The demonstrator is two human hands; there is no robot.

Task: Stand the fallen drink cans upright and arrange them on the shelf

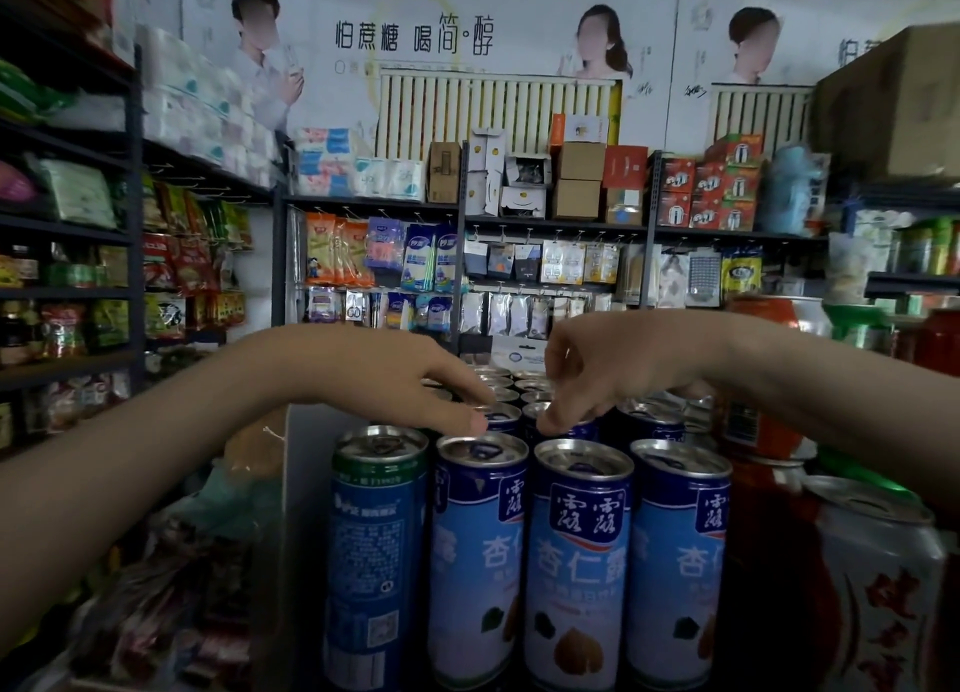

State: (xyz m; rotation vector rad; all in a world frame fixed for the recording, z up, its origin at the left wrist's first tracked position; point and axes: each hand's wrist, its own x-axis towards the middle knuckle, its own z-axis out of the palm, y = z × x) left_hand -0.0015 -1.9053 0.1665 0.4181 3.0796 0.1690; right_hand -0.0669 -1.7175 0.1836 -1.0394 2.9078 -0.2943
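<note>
Shelves (72, 234) of packets filled the left edge, their labels too dim to read. Lower left, a heap of bags (171, 613) lay blurred beside the cans, partly behind the left forearm.

The left hand (415, 385) reached in from the left, fingers fairly straight and sloping down. Its thumb tip and fingertips met the top of a back can (503, 417). Whether they pinched the rim or only touched it could not be told.

The cans stood upright in tight rows, touching side to side. In the front row stood a green-top can (379, 535) and then three blue cans (579, 577). Their bases ran below the frame, so the board under them was hidden. The rows behind showed only lids, mostly covered by the two hands.

The right hand (602, 369) came from the right, fingers curled down onto the lids just behind the front row. Its fingertips hid the contact, so a grip could not be told. The two hands were near each other, not touching.

Right of the blue cans stood an orange can (763, 431), half hidden by the right forearm, and a red can (878, 598) cut off by the frame. These closed the right side. The left side dropped to the bags.

Beyond, far shelves (545, 224) of hung goods crossed the back, and a box (893, 104) sat top right.
</note>
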